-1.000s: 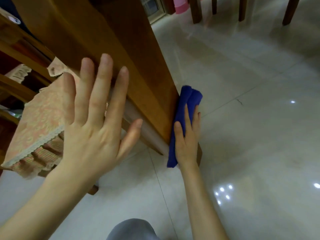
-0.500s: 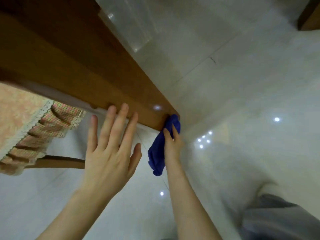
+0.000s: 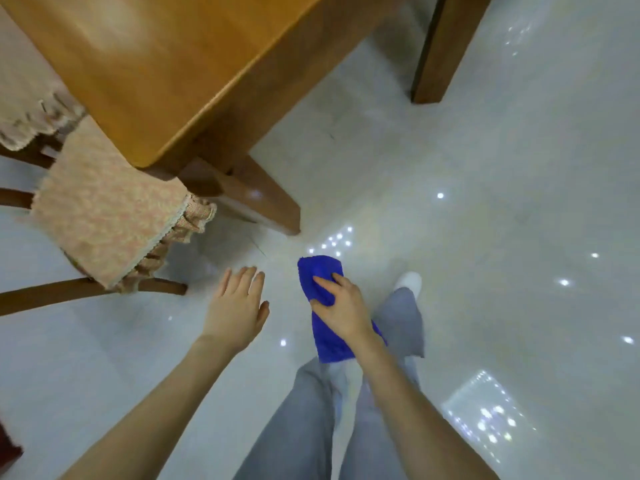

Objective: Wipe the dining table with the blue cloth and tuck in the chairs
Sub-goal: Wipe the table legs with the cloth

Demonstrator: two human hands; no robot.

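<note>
Over the glossy floor (image 3: 485,237) off the dining table (image 3: 156,64) corner, the right hand (image 3: 341,306) grips the blue cloth (image 3: 320,271); the left hand (image 3: 239,306) hangs spread, holding nothing.

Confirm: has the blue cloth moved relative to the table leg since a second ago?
Yes. Then pressed against the table leg, the blue cloth is now clear of it, pulled back over the floor, gripped in the right hand.

You stood on a glossy pale tiled floor (image 3: 519,202) dotted with reflected lights (image 3: 334,242). Your loose grey trousers (image 3: 304,427) hung above it, one white shoe (image 3: 408,280) showing. A dark red object (image 3: 8,448) sat at the lower-left edge.
</note>
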